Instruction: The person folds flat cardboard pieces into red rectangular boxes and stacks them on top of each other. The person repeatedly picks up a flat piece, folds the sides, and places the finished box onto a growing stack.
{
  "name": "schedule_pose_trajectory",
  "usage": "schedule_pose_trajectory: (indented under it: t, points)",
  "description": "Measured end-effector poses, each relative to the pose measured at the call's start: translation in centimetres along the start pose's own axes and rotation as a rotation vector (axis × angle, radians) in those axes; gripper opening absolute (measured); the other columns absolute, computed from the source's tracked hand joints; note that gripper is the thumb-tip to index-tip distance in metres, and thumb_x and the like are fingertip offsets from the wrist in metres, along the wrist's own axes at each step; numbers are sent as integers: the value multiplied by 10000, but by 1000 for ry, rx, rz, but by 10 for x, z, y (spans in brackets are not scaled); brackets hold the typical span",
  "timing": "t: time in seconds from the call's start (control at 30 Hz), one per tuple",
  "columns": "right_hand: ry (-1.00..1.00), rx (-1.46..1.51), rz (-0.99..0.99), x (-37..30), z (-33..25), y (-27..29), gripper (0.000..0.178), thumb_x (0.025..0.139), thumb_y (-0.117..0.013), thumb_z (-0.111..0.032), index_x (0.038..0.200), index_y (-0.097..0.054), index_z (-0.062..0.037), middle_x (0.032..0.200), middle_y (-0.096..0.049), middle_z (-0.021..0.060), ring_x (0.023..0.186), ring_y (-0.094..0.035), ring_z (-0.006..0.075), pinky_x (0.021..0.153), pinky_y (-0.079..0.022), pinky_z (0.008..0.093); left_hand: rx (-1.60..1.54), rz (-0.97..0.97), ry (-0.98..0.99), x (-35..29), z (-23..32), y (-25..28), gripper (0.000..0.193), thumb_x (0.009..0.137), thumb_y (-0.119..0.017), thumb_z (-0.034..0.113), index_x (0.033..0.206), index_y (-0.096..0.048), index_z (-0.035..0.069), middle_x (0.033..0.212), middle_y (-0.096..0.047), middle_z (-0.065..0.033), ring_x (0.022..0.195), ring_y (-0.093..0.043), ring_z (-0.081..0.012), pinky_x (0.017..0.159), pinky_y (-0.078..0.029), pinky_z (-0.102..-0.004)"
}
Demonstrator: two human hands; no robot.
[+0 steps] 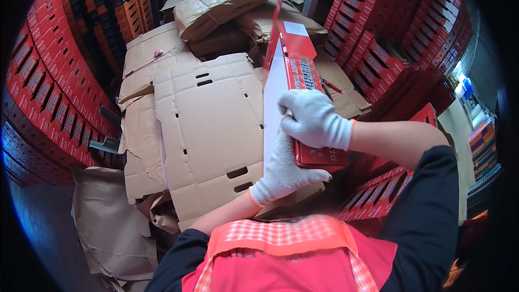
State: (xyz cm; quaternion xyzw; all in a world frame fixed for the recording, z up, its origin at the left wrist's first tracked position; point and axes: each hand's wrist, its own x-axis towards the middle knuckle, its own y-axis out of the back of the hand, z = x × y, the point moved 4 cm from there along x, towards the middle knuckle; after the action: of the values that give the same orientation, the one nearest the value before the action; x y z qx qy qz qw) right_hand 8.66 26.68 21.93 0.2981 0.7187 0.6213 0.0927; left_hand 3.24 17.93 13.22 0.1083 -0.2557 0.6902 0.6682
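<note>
A red printed cardboard box (303, 70), partly folded with white inner faces showing, stands tilted over a stack of flat brown cardboard blanks (211, 113). My left hand (286, 170), in a white knit glove, braces the box's near end, its thumb stretched along the lower edge. Just above it my right hand (313, 118), gloved too, is closed over the box's top edge with fingers curled. The two hands touch or overlap there. What lies under the right fingers is hidden.
Paper-wrapped bundles (230, 2) lie at the far side. Tall stacks of red boxes (59, 92) rise on the left, with more red boxes (373, 70) on the right. Red-handled pliers (331, 86) lie beyond the right hand. Crumpled brown paper (111, 216) hangs at the near left.
</note>
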Motion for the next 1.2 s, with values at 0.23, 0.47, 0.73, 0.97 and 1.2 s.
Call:
schedule_pose_trajectory:
  t: [0.23, 0.47, 0.73, 0.97, 1.2]
  points:
    - [293, 528, 49, 40, -22, -8, 247, 835, -682, -181, 1022, -626, -31, 847, -663, 141, 775, -662, 264, 732, -527, 364, -47, 71, 112, -17, 10, 20, 894, 858, -703, 185, 1528, -154, -37, 1469, -381, -179, 1336, -409, -243, 1123, -326, -363]
    - [-762, 1407, -126, 77, 57, -12, 230, 911, -656, -332, 998, -596, -127, 781, -547, -19, 607, -491, 93, 531, -421, 288, -526, 331, 201, -33, 27, 55, 801, 866, -570, 69, 1553, -168, -14, 1481, -408, -120, 1288, -467, -179, 1090, -360, -312]
    - [432, 131, -164, 109, -46, -76, 331, 775, -745, -296, 963, -667, -34, 823, -678, 218, 768, -677, 362, 726, -538, 420, -221, 34, 563, -78, 19, 29, 631, 920, -587, 148, 1496, -359, 27, 1466, -463, -99, 1327, -446, -180, 1097, -360, -333]
    - [257, -771, -165, 132, 114, -201, 134, 795, -612, -152, 823, -743, -166, 973, -712, 34, 1048, -651, 246, 869, -529, 416, 352, 57, 225, -124, 72, 84, 521, 964, -614, 166, 1440, -467, 14, 1415, -544, -140, 1332, -487, -234, 1130, -341, -365]
    - [695, -254, -151, 37, 157, -195, 517, 623, -670, -45, 1127, -572, -107, 1311, -499, 163, 1244, -467, 387, 939, -467, 479, 2390, 16, 396, -214, 112, 242, 642, 859, -601, 300, 1456, -446, 121, 1519, -407, -132, 1422, -352, -320, 1170, -200, -578]
